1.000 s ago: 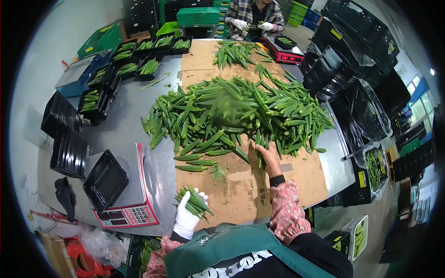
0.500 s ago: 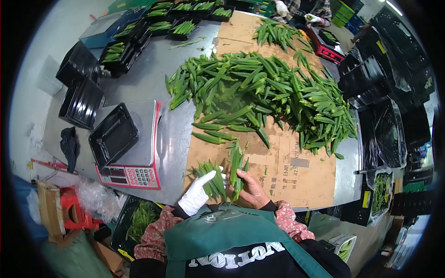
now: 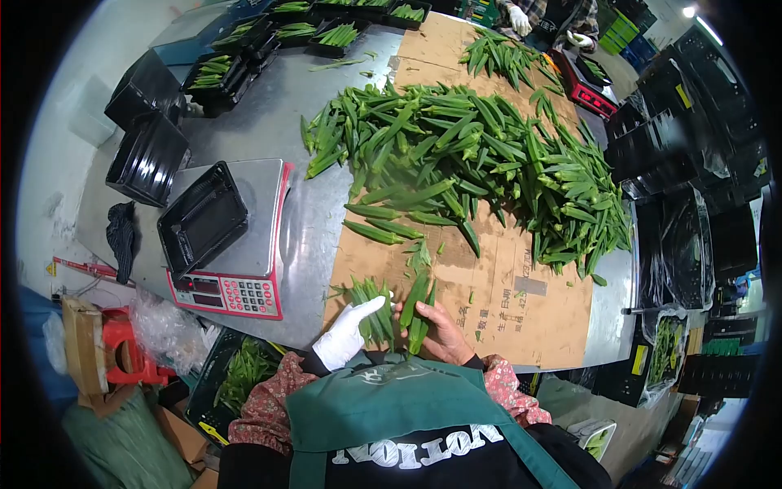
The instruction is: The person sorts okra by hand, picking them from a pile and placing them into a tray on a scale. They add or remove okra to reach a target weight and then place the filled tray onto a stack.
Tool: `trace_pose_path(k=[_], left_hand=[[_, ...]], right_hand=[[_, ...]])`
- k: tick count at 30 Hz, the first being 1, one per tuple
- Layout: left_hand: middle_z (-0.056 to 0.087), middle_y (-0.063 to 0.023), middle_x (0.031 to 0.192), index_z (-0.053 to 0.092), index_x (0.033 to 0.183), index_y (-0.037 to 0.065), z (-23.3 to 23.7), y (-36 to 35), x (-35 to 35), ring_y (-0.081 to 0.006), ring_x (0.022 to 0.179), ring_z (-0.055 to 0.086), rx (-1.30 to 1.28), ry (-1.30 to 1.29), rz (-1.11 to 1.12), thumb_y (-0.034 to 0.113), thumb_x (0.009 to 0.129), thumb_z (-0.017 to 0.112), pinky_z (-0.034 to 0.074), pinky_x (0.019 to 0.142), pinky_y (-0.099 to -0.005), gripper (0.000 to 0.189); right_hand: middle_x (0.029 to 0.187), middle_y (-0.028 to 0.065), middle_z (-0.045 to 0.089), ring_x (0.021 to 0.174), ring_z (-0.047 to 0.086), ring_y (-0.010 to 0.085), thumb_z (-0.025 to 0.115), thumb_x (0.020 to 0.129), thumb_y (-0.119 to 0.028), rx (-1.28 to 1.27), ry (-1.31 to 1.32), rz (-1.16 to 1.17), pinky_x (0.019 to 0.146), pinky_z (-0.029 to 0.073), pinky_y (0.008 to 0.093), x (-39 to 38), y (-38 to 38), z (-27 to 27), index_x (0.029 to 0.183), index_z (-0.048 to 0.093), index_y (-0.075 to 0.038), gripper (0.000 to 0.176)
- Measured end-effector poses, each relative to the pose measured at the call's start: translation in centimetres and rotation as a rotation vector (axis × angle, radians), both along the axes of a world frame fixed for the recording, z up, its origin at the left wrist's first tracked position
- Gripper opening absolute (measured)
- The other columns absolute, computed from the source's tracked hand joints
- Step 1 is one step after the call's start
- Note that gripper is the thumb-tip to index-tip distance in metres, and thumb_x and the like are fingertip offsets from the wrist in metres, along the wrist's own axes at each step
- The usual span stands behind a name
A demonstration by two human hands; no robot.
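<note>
My left hand (image 3: 340, 341), in a white glove, is closed around a bunch of okra (image 3: 372, 314) just above the near edge of the cardboard (image 3: 521, 326). Beside it, my bare right hand (image 3: 444, 332) grips a few okra pods (image 3: 418, 314) between thumb and fingers, their length pointing away from me. A small pale-green scrap (image 3: 419, 254) lies just beyond them. Several loose pods (image 3: 383, 228) rest farther on, in front of a large okra heap (image 3: 456, 138).
At left, an empty black tray (image 3: 204, 220) sits on a red-rimmed scale (image 3: 265, 297). Stacked black trays (image 3: 147, 159) and trays filled with okra (image 3: 334, 37) stand behind. Across the table, a co-worker's gloved hand (image 3: 519, 20) is near a second red scale (image 3: 586, 94).
The pods in my right hand have dropped back toward me, and the pale-green scrap now shows apart from them. The co-worker's hands have shifted. My view has tilted slightly.
</note>
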State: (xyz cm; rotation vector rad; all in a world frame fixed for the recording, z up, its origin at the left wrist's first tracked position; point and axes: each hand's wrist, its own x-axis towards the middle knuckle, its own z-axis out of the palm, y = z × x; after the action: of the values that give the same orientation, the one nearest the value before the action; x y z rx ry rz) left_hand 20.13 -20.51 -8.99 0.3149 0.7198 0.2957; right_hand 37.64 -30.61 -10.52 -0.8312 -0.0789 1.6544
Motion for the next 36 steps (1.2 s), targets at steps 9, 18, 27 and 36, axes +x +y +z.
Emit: trace_pose_path(k=[9, 18, 27, 36], left_hand=[[0.063, -0.0041, 0.115, 0.052, 0.131, 0.008, -0.5, -1.3, -1.6, -0.0139, 0.106, 0.06, 0.085, 0.046, -0.189, 0.017, 0.091, 0.065, 0.048, 0.089, -0.0303, 0.043], [0.063, -0.0055, 0.116, 0.057, 0.122, 0.005, 8.0, 3.6, -5.0, -0.016, 0.103, 0.063, 0.083, -0.114, 0.489, 0.011, 0.096, 0.056, 0.054, 0.087, -0.0324, 0.027], [0.064, -0.0114, 0.105, 0.055, 0.113, 0.004, 13.0, 13.7, -12.1, -0.0226, 0.095, 0.062, 0.03, -0.9, 0.719, 0.02, 0.099, 0.048, 0.048, 0.092, -0.0375, 0.023], [0.058, -0.0025, 0.099, 0.056, 0.099, 0.009, 7.9, 16.0, -13.6, -0.0187, 0.108, 0.052, -0.211, -0.429, 1.197, 0.018, 0.09, 0.062, 0.036, 0.102, -0.0377, 0.013]], right_hand=[[0.111, 0.0107, 0.064, 0.097, 0.063, 0.022, 0.062, 0.092, -0.015, -0.177, -0.141, 0.08, 0.086, 0.052, 0.0379, -2.5, -2.0, -2.0, 0.119, 0.055, -0.001, 0.031], [0.114, 0.0088, 0.062, 0.101, 0.06, 0.0162, 0.064, 0.091, -0.007, 0.208, -0.541, 0.256, 0.09, 0.048, 0.0299, -6.2, 12.8, 8.4, 0.127, 0.051, 0.002, 0.039], [0.108, 0.0045, 0.062, 0.092, 0.054, 0.0105, 0.069, 0.088, -0.021, 0.768, -1.127, 1.17, 0.082, 0.045, 0.0245, -16.8, 36.7, 16.4, 0.126, 0.055, 0.001, 0.045], [0.118, 0.0225, 0.061, 0.109, 0.058, 0.0381, 0.067, 0.083, -0.025, 1.188, -1.626, 1.117, 0.095, 0.045, 0.0419, -23.3, 40.8, 11.5, 0.123, 0.057, 0.001, 0.049]])
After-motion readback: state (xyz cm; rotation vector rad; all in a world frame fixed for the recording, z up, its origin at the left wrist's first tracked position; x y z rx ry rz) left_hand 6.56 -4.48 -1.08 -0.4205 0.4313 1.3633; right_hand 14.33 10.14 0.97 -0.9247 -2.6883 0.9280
